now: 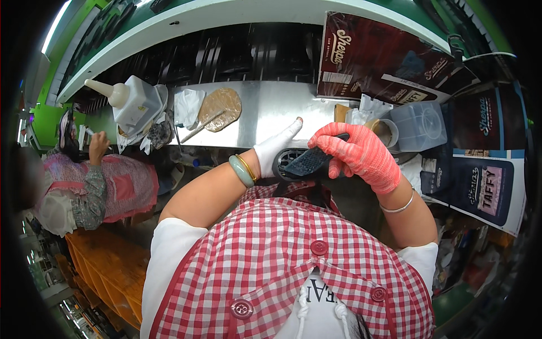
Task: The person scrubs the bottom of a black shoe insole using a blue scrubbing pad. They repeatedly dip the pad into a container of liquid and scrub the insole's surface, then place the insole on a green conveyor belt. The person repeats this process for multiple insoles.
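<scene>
My left hand, in a white glove with the thumb stretched out, holds a black shoe-like piece from its left side. An opening with a ribbed or holed inside shows at its near end. In a coral-pink glove, my right hand is closed on a dark, textured insole-like piece. That piece slants down over the black one, its lower end at the opening. Whether the two touch is hard to tell. The far side of the black piece is hidden behind my right fingers.
A metal bench bears a nozzled white bottle, white cloth, and a brown disc with a brush-like stick. Printed boxes and a clear tub stand right. A co-worker sits left, near an orange crate.
</scene>
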A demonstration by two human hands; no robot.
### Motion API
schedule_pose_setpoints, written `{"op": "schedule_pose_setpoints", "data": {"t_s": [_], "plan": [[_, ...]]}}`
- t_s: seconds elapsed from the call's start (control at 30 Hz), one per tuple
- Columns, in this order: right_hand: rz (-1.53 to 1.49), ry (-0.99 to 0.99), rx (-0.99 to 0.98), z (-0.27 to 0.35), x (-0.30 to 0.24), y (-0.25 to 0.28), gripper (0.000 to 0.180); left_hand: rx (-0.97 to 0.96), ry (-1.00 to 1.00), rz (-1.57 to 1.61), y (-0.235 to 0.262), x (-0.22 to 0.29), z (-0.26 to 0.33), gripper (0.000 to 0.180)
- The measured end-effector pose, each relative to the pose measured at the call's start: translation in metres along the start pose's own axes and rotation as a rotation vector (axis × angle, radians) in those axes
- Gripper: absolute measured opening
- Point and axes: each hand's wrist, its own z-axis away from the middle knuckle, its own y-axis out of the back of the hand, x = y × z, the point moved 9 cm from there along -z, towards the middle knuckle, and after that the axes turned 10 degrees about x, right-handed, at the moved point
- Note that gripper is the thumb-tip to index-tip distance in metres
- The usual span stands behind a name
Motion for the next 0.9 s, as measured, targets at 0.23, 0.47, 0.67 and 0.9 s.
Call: {"op": "schedule_pose_setpoints", "data": {"t_s": [0.23, 0.47, 0.67, 0.9], "plan": [[0.062, 0.016, -0.048, -0.004, -0.004, -0.009, 0.028, -0.102, 0.01, -0.274, 0.011, 0.005, -0.002, 0.087], [0.08, 0.036, -0.036, -0.01, 0.005, -0.008, 0.028, -0.025, 0.107, -0.469, 0.028, 0.008, 0.0, 0.099], [0.089, 0.037, -0.008, -0.002, 0.026, 0.019, 0.026, -0.122, 0.221, -0.421, 0.032, 0.005, -0.005, 0.103], [-0.184, 0.113, 0.334, 0.018, 0.07, 0.082, 0.024, -0.035, 0.035, -0.21, 0.06, 0.032, -0.02, 0.064]]}}
